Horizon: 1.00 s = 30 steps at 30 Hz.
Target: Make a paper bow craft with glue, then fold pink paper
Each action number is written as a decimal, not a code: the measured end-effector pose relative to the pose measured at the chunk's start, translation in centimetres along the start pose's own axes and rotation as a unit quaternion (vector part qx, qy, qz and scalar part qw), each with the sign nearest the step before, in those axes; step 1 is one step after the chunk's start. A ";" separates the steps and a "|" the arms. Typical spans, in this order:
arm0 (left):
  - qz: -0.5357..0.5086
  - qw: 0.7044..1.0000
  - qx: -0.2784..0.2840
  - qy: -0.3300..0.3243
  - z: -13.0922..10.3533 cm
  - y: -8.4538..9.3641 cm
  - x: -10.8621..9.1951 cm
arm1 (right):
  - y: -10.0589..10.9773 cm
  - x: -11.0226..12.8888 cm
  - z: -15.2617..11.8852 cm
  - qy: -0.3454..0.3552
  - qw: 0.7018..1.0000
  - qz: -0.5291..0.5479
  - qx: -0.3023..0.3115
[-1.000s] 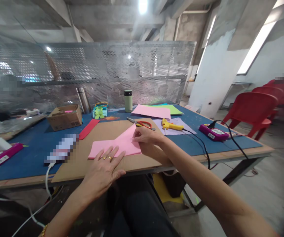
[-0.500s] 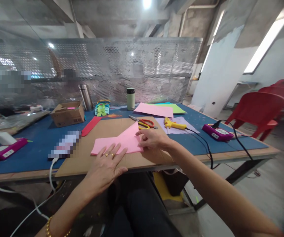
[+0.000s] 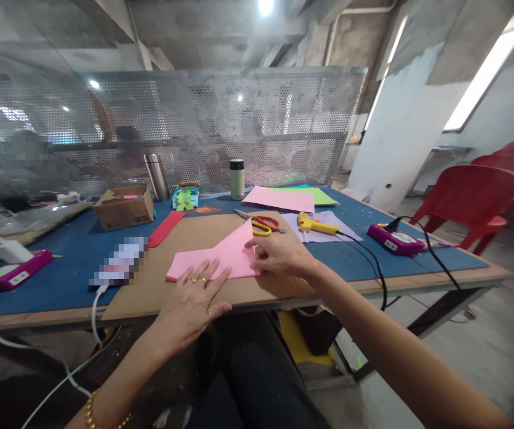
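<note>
The left hand (image 3: pixel 198 298) covers part of the pink sheet (image 3: pixel 232 253). Pixelation masks the smartphone (image 3: pixel 121 262). Figures (image 3: pixel 127 146) behind the perforated panel (image 3: pixel 167 98) are blurred. The bottom edge crops the right forearm (image 3: pixel 386 339).

Head-worn view, forward and down across the blue table (image 3: pixel 75 256)

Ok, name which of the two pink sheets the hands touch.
The folded pink sheet on the cardboard: the left hand lies flat on it, the right hand touches its right side. The other pink sheet lies farther back, untouched.
</note>
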<state>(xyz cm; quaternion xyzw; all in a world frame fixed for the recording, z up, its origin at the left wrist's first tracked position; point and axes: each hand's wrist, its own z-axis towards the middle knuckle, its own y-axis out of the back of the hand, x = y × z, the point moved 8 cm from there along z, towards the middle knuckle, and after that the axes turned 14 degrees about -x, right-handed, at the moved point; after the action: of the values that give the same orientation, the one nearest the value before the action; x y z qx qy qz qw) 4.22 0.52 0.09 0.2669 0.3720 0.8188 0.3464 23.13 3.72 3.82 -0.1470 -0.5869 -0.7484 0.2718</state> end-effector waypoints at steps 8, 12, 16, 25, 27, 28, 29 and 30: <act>-0.015 1.000 0.002 0.005 0.1 0.1 0.0 | 0.8 0.9 -0.2 0.058 0.993 -0.094 -0.041; -0.016 1.000 0.019 0.007 0.3 0.1 0.1 | 1.0 1.1 -0.4 0.048 0.992 -0.111 -0.042; -0.016 1.000 0.026 0.003 0.6 0.2 0.0 | 1.0 1.6 -0.7 0.051 0.989 -0.130 -0.048; -0.013 0.999 0.011 0.032 1.0 0.7 -0.6 | 0.3 1.9 -2.0 0.077 0.984 -0.136 -0.087; -0.017 0.999 0.010 0.035 1.0 0.8 -0.6 | 0.0 2.0 -2.2 0.084 0.982 -0.138 -0.093; -0.019 0.999 0.011 0.037 1.0 0.7 -0.5 | -0.1 2.0 -2.3 0.088 0.982 -0.137 -0.096; -0.021 0.999 0.013 0.039 0.9 0.7 -0.5 | -0.2 1.9 -2.4 0.093 0.982 -0.133 -0.101; -0.023 0.999 0.014 0.040 0.9 0.7 -0.5 | -0.2 1.9 -2.4 0.096 0.982 -0.127 -0.106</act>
<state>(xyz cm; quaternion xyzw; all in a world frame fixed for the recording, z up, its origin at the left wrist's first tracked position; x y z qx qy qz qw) 4.93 0.20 1.08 0.2300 0.4031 0.8152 0.3464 21.70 0.99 3.99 -0.0271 -0.4890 -0.8455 0.2127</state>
